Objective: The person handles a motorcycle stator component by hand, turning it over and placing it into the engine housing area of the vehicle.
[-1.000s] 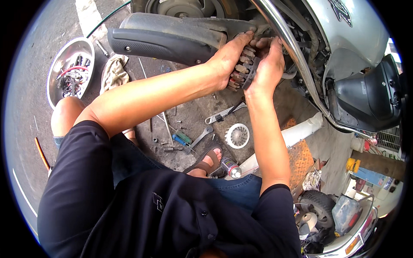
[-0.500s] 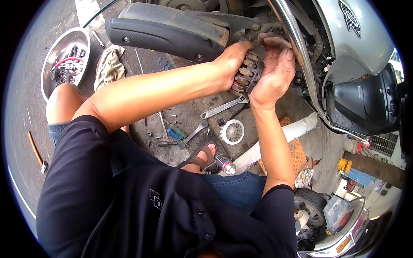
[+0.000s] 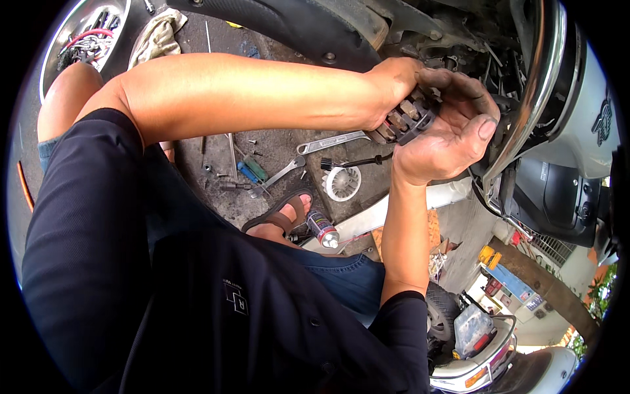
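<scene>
Between my two hands is a magneto stator (image 3: 408, 123), a ring of metal-faced poles on a dark core, held beside the scooter's engine area. My left hand (image 3: 394, 84) wraps its far left side, with the fingertips hidden. Cupped around the right side is my right hand (image 3: 453, 141), its palm against the stator and its fingers curled over. A black cable (image 3: 364, 161) with a plug extends left from below the stator. Under it on the ground lies a white finned fan wheel (image 3: 333, 186).
A dark exhaust cover (image 3: 308, 33) and a chrome bar (image 3: 535, 92) flank my hands. On the ground lie an adjustable wrench (image 3: 328, 142), another wrench (image 3: 287, 171), screwdrivers (image 3: 252, 169) and a spray can (image 3: 321, 228). A rag (image 3: 157, 36) lies near a metal bowl (image 3: 54, 49) of tools.
My view has shifted, and both hands with the stator appear farther right, closer to the engine area. The black cable and its plug now show more fully. The grip looks much the same.
</scene>
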Demonstrator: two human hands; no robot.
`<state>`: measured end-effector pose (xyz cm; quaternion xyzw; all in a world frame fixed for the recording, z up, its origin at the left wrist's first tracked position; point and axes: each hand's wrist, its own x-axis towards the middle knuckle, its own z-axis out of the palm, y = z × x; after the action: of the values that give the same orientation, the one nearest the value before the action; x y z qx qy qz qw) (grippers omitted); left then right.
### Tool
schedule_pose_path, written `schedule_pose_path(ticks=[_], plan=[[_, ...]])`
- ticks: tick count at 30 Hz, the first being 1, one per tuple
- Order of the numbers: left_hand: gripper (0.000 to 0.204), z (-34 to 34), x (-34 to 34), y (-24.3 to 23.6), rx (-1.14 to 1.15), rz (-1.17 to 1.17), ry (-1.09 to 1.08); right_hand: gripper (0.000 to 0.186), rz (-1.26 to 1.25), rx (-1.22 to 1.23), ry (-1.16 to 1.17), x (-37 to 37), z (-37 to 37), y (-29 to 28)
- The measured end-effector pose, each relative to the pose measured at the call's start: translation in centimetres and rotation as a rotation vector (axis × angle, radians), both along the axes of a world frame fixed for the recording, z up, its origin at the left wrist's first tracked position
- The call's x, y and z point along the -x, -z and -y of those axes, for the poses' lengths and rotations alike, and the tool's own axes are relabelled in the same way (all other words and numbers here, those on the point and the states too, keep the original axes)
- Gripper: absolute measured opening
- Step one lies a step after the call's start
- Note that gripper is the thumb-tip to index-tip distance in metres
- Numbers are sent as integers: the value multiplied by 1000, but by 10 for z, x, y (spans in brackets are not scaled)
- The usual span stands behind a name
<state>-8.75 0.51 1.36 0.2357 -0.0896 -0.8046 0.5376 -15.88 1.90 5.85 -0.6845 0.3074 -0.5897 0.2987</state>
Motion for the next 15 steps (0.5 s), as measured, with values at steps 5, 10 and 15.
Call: schedule_pose_path(ticks=[5,10,15], plan=[[33,8,10,-1,-94,120,-34,54,36,12,-54,9,5,8],[36,6,15,1,-105,195,-79,56,-24,43,-63,10,2,8],[36,1,6,-8,-140,254,-17,55,-18,59,-39,11,2,10]])
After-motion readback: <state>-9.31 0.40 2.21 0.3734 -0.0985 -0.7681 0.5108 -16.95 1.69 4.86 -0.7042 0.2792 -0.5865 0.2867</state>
